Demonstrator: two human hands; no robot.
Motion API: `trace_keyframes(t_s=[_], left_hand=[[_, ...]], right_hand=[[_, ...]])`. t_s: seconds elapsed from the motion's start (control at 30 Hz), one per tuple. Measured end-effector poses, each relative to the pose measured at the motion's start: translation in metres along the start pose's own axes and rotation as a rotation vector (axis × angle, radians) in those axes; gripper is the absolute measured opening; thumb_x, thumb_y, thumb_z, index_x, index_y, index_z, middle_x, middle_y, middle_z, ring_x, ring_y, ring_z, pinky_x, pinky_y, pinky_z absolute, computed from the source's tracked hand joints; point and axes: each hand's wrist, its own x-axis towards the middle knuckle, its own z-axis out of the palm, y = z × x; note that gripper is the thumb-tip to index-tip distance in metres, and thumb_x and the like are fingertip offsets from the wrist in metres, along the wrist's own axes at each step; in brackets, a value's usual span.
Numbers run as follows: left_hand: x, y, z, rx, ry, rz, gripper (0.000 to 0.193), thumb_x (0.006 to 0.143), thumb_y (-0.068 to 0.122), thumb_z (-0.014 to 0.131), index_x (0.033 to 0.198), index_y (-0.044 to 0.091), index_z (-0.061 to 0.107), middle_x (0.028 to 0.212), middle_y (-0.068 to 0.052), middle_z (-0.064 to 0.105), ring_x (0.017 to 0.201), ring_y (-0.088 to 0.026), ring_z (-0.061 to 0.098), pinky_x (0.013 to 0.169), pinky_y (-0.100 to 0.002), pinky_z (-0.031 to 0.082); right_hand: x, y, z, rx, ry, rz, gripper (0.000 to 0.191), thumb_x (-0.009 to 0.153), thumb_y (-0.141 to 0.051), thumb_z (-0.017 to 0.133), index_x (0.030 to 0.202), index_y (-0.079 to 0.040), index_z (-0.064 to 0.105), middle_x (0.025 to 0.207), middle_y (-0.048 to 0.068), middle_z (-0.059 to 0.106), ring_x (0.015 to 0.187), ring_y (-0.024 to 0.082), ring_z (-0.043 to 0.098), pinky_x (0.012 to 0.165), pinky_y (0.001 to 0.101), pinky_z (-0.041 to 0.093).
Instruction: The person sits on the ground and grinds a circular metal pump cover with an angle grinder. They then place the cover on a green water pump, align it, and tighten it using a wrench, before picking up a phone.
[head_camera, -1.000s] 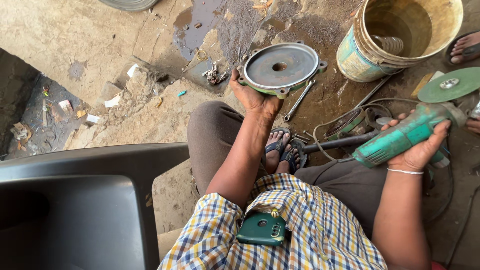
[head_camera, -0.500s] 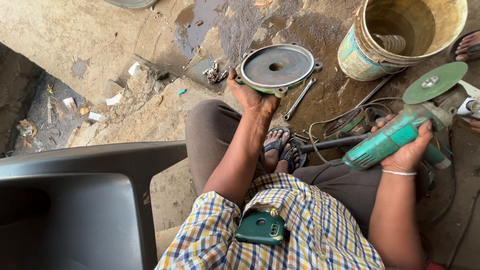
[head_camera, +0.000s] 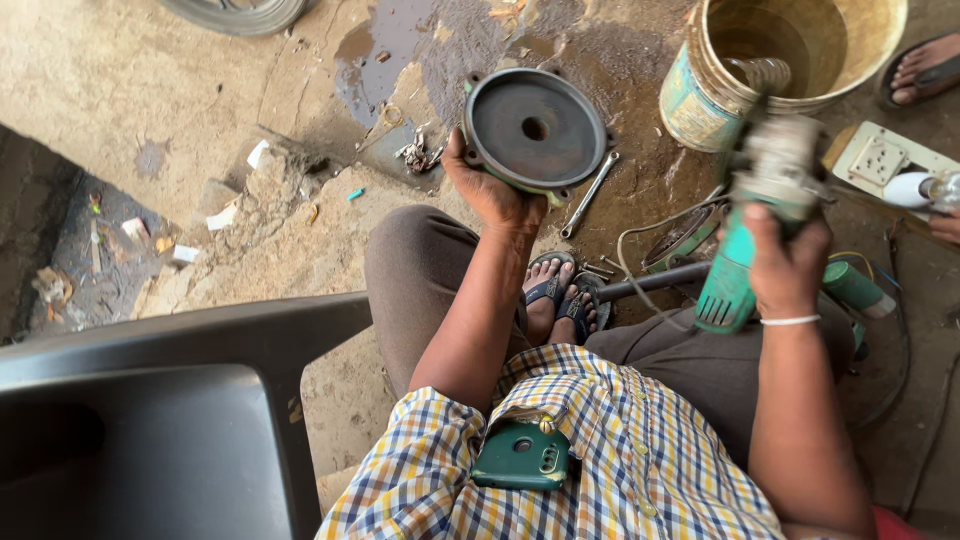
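My left hand (head_camera: 487, 188) grips the lower left edge of a round dark metal cover plate (head_camera: 535, 130) with a centre hole and bolt lugs, held up off the ground. My right hand (head_camera: 785, 262) is closed around the body of a green angle grinder (head_camera: 740, 262), whose head is turned upward and blurred. A spanner (head_camera: 588, 195) lies on the ground just right of the plate. My sandalled feet (head_camera: 556, 296) rest below it.
A large worn bucket (head_camera: 790, 60) stands at the top right. A white socket board (head_camera: 885, 160) lies at the right, near another person's foot (head_camera: 925, 65). A dark plastic chair (head_camera: 160, 430) fills the lower left. A phone (head_camera: 522, 460) sits in my shirt pocket.
The grinder has swung from lying sideways, disc out to the right, to standing nearly upright, closer to the bucket. The plate has tilted up slightly toward me.
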Motion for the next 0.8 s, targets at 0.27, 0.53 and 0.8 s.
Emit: trace_keyframes(t_s=[0.27,0.53,0.8], left_hand=[[-0.001,-0.002,-0.009,0.035,-0.16,0.14,0.032,0.113,0.038,0.045,0.111,0.009,0.057,0.114,-0.007,0.063,0.111,-0.024,0.063,0.101,-0.047,0.053],[-0.012,0.001,0.004,0.176,-0.198,0.221,0.033,0.105,0.034,0.046,0.127,0.009,0.046,0.12,-0.011,0.061,0.114,-0.024,0.061,0.1,-0.042,0.053],[-0.018,0.004,0.011,0.156,-0.221,0.194,0.039,0.102,0.034,0.05,0.132,0.009,0.044,0.125,-0.012,0.062,0.117,-0.026,0.061,0.102,-0.044,0.052]], right_hand=[[0.008,-0.058,0.056,-0.615,-0.174,-0.296,0.067,0.094,-0.062,0.076,0.128,-0.005,0.064,0.109,0.013,0.076,0.098,0.03,0.076,0.086,0.0411,0.059],[0.01,-0.058,0.079,-0.733,-0.226,-0.247,0.073,0.087,-0.066,0.079,0.124,-0.004,0.067,0.101,0.019,0.075,0.095,0.041,0.073,0.081,0.0502,0.058],[0.008,-0.061,0.081,-0.739,-0.259,-0.186,0.075,0.083,-0.068,0.077,0.124,-0.006,0.066,0.101,0.019,0.075,0.094,0.041,0.074,0.082,0.0507,0.058]])
